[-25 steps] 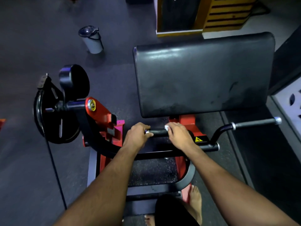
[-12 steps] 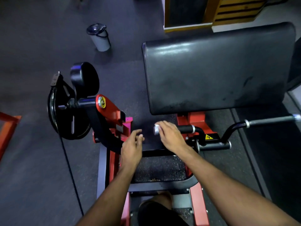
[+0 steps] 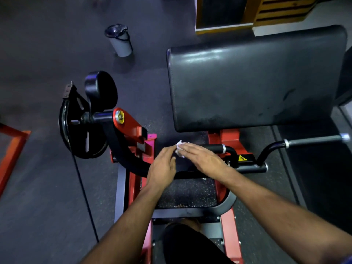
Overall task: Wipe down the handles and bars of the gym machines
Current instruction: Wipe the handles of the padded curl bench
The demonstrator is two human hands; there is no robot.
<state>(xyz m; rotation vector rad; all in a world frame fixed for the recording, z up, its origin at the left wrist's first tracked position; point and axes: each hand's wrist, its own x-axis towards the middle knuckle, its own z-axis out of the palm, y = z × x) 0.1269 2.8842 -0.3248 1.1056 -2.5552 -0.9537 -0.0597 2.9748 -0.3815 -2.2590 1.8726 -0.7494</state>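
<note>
The curl machine's black left handle grip (image 3: 213, 148) runs sideways below the black arm pad (image 3: 257, 82). My right hand (image 3: 202, 159) lies over the grip's left end, fingers stretched out, and holds a small white wipe (image 3: 180, 147) under its fingertips. Its thumb is hidden. Just left of it, my left hand (image 3: 162, 166) hovers with relaxed fingers whose tips reach the wipe's edge, holding nothing. The right handle (image 3: 314, 141), a bare metal bar, sticks out to the far right, untouched.
A black weight plate (image 3: 82, 126) hangs on the machine's left arm beside a red pivot bracket (image 3: 129, 122). A grey bottle (image 3: 120, 40) stands on the dark floor behind. A red frame (image 3: 13, 149) shows at the left edge. My leg is at the bottom.
My left hand let go of the handle's left end and now hovers beside the wipe. My right hand slid the wipe leftward along the grip to its end.
</note>
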